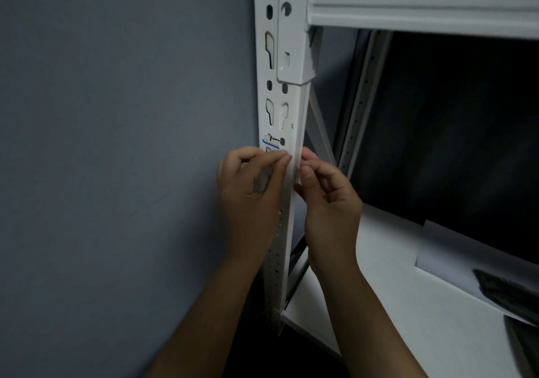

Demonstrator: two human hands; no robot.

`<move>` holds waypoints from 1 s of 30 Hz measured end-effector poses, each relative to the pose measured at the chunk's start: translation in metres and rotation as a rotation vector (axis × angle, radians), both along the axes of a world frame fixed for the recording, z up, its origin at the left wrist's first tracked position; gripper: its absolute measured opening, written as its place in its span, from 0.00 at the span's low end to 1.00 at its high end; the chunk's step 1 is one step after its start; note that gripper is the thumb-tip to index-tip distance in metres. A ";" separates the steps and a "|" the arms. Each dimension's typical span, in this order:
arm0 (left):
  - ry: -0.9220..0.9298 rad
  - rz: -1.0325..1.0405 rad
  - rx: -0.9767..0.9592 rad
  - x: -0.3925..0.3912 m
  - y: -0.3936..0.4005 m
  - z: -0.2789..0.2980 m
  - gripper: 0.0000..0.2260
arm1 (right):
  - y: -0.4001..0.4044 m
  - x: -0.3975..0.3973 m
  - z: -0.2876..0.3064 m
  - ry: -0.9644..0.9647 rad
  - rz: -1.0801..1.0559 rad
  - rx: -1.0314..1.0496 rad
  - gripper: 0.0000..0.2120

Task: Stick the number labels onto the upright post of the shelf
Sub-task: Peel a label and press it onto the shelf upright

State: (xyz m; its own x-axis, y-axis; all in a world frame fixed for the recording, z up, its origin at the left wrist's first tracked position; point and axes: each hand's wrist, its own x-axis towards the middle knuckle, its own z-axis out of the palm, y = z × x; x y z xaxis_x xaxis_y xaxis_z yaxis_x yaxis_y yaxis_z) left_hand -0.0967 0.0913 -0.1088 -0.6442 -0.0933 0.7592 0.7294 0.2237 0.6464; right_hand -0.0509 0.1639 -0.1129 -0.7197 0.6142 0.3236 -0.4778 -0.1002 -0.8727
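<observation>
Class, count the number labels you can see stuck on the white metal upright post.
1: a small white label with a blue line sits on the white metal upright post just above the left hand. The hands may hide another.

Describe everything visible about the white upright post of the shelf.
The white perforated metal upright post stands slightly tilted in the picture, beside a blue-grey wall. Its faces carry round holes and keyhole slots, with small holes lower down. A white bracket of the shelf beam hooks over it. A small label with black marks and a blue line sits on it. Just below, the left hand and right hand touch it with their fingertips.
</observation>
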 end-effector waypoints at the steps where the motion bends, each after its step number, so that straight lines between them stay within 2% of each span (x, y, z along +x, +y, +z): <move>1: 0.005 0.013 -0.025 -0.001 -0.001 0.001 0.04 | 0.000 0.000 0.000 -0.001 0.001 -0.001 0.09; 5: 0.085 0.143 -0.154 -0.002 0.000 0.006 0.04 | 0.000 0.001 0.001 -0.017 -0.010 0.006 0.09; 17: 0.208 0.459 -0.317 -0.007 0.005 0.008 0.04 | -0.003 -0.001 0.001 -0.039 -0.042 0.016 0.09; 30: 0.180 0.385 -0.345 -0.005 0.001 -0.004 0.07 | -0.005 0.000 0.003 -0.009 -0.022 -0.038 0.09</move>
